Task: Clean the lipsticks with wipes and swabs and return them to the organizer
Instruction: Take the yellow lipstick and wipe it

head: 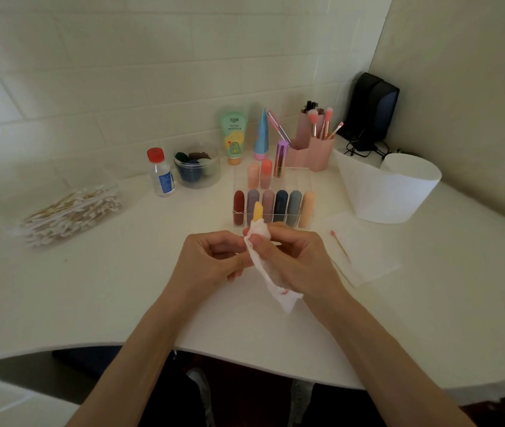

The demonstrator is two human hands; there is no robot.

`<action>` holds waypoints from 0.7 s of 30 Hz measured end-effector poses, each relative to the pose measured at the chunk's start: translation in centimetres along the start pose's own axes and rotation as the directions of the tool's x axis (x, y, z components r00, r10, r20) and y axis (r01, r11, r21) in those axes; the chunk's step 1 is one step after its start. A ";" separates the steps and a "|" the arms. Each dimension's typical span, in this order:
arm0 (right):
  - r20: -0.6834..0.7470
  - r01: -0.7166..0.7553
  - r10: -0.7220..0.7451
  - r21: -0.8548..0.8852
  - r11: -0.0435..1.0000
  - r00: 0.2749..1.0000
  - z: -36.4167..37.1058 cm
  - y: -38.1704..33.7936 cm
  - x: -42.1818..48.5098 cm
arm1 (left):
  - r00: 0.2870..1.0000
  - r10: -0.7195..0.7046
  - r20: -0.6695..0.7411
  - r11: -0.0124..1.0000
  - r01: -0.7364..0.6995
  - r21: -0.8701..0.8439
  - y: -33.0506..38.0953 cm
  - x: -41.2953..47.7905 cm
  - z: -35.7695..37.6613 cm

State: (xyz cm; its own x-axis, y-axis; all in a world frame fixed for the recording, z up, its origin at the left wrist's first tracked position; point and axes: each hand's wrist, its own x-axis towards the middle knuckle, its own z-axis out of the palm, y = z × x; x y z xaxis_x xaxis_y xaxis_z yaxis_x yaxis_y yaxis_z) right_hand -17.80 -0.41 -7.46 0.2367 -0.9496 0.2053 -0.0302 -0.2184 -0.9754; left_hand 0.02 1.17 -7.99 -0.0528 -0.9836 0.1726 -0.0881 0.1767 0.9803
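Head view looks down on a white table (121,288) where both hands work just in front of a clear organizer (288,180). A yellow lipstick (258,211) is held upright between them above the tabletop. Only its rounded, waxy yellow-orange top shows, since its lower part is wrapped in a crumpled white wipe (286,302). The right hand (294,260) curls around the wipe, thumb pressed against the bunched paper. The wipe's loose end hangs below the hand and carries a small pink-red smear. The left hand (214,257) has its fingers curled, fingertips pinching the wrapped base of the lipstick from the left; the exact contact is hidden by the paper.

Six capped lipsticks stand in the organizer's front row, from dark red (238,208) through mauve, dusty pink, navy and grey-blue to peach. Two orange-pink ones and a purple tube stand in the back row.

A swab (340,246) with a pink-stained tip lies on a tissue sheet (374,257) to the right.
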 end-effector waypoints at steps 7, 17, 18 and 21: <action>0.013 -0.012 0.010 0.198 0.980 1.000 0.2 -0.8 -0.4 | 0.980 -0.072 0.185 0.971 0.111 -0.210 1.1 -0.4 0.3; -0.056 -0.032 0.036 0.077 0.997 0.998 0.7 -0.4 -0.2 | 0.998 -0.042 -0.045 0.997 0.039 -0.064 0.4 0.0 0.2; -0.043 -0.050 0.055 0.108 0.993 0.998 0.6 -0.6 -0.3 | 0.998 -0.052 -0.021 0.995 0.050 -0.087 0.7 -0.1 0.2; -0.002 -0.047 0.048 0.182 0.982 0.999 0.3 -0.9 -0.4 | 0.984 -0.116 0.132 0.971 0.140 -0.192 0.9 -0.2 0.0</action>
State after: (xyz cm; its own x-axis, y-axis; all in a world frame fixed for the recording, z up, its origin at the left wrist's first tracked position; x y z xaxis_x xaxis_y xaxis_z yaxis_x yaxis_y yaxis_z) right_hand -17.57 0.20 -6.70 0.2326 -0.9596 0.1582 0.1362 -0.1289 -0.9823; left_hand -0.08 1.51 -7.09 -0.1732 -0.9839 0.0437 0.0984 0.0268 0.9948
